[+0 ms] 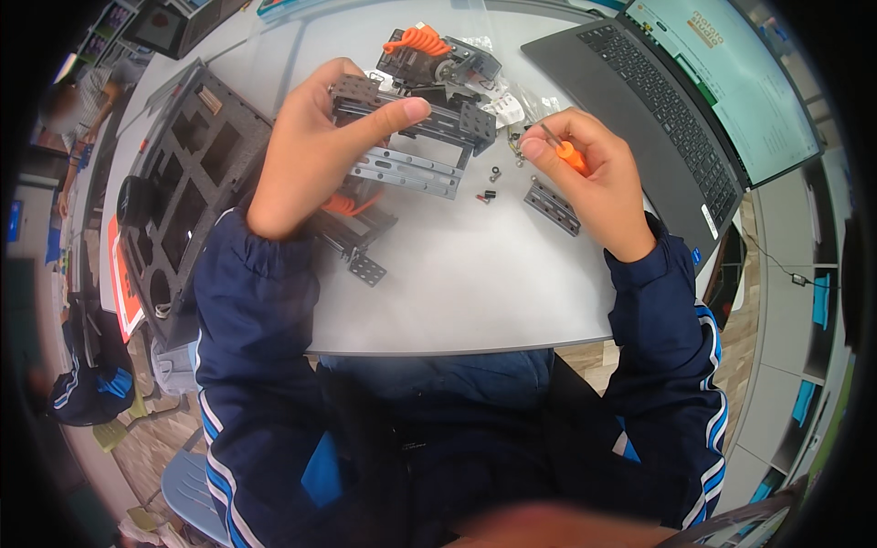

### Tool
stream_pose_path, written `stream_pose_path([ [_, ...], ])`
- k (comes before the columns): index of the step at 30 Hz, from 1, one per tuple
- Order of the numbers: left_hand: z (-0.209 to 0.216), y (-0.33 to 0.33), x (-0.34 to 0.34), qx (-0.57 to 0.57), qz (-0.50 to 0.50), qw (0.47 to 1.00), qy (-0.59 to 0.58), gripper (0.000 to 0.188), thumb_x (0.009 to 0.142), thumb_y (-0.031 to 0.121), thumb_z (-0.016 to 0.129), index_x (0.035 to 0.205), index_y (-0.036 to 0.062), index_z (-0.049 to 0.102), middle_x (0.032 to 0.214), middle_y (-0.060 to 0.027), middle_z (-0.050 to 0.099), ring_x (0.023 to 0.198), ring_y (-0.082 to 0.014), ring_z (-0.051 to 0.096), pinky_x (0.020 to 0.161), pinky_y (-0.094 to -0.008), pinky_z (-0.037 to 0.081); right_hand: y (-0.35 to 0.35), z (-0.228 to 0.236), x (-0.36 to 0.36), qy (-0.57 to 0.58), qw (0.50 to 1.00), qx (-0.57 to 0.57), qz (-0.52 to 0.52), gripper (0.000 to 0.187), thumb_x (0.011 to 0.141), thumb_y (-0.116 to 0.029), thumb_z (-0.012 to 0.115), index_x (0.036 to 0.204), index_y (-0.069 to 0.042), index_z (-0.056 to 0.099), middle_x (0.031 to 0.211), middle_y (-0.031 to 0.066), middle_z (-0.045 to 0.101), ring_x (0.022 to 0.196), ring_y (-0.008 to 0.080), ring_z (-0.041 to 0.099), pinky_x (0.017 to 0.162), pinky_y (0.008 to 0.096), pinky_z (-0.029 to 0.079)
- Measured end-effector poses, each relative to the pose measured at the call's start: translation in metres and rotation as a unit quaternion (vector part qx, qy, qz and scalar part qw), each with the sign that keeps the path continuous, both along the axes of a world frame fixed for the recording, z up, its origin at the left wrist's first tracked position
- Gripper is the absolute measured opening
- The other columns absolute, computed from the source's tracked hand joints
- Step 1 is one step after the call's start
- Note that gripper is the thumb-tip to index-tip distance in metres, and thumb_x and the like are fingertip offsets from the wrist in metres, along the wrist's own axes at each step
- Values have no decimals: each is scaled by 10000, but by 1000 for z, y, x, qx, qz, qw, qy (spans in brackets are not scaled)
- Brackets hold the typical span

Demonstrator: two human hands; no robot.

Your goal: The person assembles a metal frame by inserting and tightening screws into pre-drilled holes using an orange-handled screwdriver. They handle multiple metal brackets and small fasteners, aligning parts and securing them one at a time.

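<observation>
My left hand point(315, 146) grips a frame of perforated metal beams point(411, 169), its thumb lying across the top beam. In my right hand point(589, 178) is a small screwdriver with an orange handle point(574, 159); its thin shaft points up and to the left, apart from the frame. Below that hand lies a loose perforated metal bracket point(551, 208). Several small screws and spacers point(491, 187) are scattered on the white table between my hands. Partly under my left hand rests another metal piece point(365, 265) with an orange coiled cable point(352, 203).
Behind the frame stands a dark mechanical assembly point(438, 64) with an orange coil, beside clear plastic bags point(539, 102). An open laptop point(639, 100) sits at the right. To the left is a black case with a cut-out foam insert point(196, 164). A person point(87, 110) is at the far left.
</observation>
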State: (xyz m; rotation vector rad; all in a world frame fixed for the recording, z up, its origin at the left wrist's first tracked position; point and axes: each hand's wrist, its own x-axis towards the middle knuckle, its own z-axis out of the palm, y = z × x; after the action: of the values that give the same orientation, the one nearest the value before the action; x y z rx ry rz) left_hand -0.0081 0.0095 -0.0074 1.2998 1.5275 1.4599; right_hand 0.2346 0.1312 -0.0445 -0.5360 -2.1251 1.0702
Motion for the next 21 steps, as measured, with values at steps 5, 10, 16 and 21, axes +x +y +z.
stream_pose_path([
  [5,1,-1,0,0,-5,1000,18,303,866,203,864,910,45,610,760,-7,643,682,-68,589,619,-223,456,-4,3,3,15,982,-185,36,160,1025,-178,668,1026,-19,673,867,-27,613,723,32,488,675,203,397],
  [10,4,-2,-1,-18,1,1000,-23,320,864,216,867,900,48,597,747,-9,635,679,-68,594,614,-222,461,-1,12,10,43,982,-175,56,187,1025,-181,666,997,4,682,764,-15,605,689,37,501,666,216,418],
  [16,2,-1,0,-13,5,999,-34,328,862,224,868,896,53,590,742,-15,637,667,-68,602,598,-224,471,3,11,11,32,983,-160,80,220,1042,-178,623,979,13,712,722,-13,569,673,53,499,651,218,410],
  [21,3,-1,0,-19,8,999,-37,329,862,224,868,890,55,586,737,-13,635,654,-67,598,586,-223,468,4,6,10,22,986,-131,96,255,1065,-218,596,1031,6,712,718,-28,566,673,40,485,597,202,346],
])
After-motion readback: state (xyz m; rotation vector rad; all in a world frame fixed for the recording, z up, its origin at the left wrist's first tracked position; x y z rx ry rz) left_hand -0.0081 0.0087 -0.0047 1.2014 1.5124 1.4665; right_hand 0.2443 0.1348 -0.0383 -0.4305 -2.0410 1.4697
